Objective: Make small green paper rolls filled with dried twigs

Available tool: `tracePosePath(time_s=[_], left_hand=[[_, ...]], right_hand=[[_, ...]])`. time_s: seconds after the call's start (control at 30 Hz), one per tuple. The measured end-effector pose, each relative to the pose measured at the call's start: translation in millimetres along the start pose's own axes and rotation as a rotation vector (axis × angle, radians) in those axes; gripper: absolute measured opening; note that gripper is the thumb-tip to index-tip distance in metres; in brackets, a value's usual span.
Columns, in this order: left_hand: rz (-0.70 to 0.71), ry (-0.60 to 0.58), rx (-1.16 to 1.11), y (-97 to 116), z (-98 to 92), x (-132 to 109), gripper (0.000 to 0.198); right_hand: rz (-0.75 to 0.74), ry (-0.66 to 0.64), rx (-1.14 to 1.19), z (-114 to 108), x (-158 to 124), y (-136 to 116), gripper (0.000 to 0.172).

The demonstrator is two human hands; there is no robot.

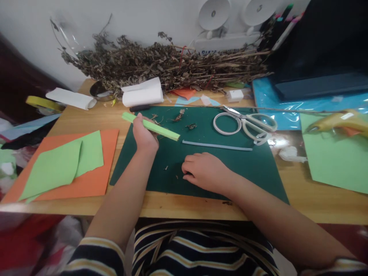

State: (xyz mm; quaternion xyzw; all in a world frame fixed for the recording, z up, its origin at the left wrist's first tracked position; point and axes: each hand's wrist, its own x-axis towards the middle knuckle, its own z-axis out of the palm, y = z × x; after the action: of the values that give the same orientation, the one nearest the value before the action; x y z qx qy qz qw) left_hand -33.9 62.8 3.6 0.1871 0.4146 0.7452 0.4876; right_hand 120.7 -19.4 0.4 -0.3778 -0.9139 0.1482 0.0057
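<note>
A long folded strip of light green paper (pixel 163 131) is gripped in my left hand (pixel 146 136), thumb on top, above the left part of the dark green cutting mat (pixel 161 180). My right hand (pixel 207 172) rests low over the mat, its fingers loosely curled and the thumb a little apart; I see nothing between them. Beyond it lies a pale translucent glue stick (pixel 217 145). White-handled scissors (pixel 243 122) lie partly open at the mat's upper right. Dry leaf bits (pixel 191 126) are scattered on the mat.
Green paper pieces (pixel 54 165) lie on orange sheets (pixel 94 188) at left. A yellow glue gun (pixel 339 122) sits on green sheets (pixel 339 165) at right. Dried plant stalks (pixel 149 61) line the back, with a white paper roll (pixel 142 94) before them. Yellow tape (pixel 43 102) is far left.
</note>
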Motion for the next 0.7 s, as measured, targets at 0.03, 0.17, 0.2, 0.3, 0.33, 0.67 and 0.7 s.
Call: tracePosePath(time_s=[0.03,0.17,0.2,0.3,0.33,0.67,0.7], left_hand=[[0.011,-0.003,0.0,-0.6,-0.7,0.6,0.034],[0.044,-0.056,0.018,-4.5,-4.4,3.9,0.034],[0.065,-0.065,0.024,-5.4,-5.3,4.3,0.033],[0.127,-0.094,0.057,-7.1,-6.8,3.2,0.033],[0.145,-0.107,0.073,-7.3,-7.0,2.0,0.034],[0.026,-0.051,0.084,-4.1,-2.1,-9.2,0.037],[-0.044,-0.025,0.076,-3.9,-2.6,-9.3,0.036]], right_hand=[[0.02,-0.006,-0.009,1.0,-0.9,-2.5,0.012],[0.062,-0.027,-0.06,3.9,-4.0,-13.6,0.009],[0.073,-0.029,-0.094,4.0,-4.4,-17.1,0.008],[0.107,-0.029,-0.186,4.1,-4.8,-28.5,0.011],[0.114,-0.03,-0.2,4.3,-4.8,-31.6,0.013],[0.108,0.006,-0.187,3.8,-6.7,-20.9,0.017],[0.12,0.021,-0.17,0.8,-7.0,-14.6,0.016]])
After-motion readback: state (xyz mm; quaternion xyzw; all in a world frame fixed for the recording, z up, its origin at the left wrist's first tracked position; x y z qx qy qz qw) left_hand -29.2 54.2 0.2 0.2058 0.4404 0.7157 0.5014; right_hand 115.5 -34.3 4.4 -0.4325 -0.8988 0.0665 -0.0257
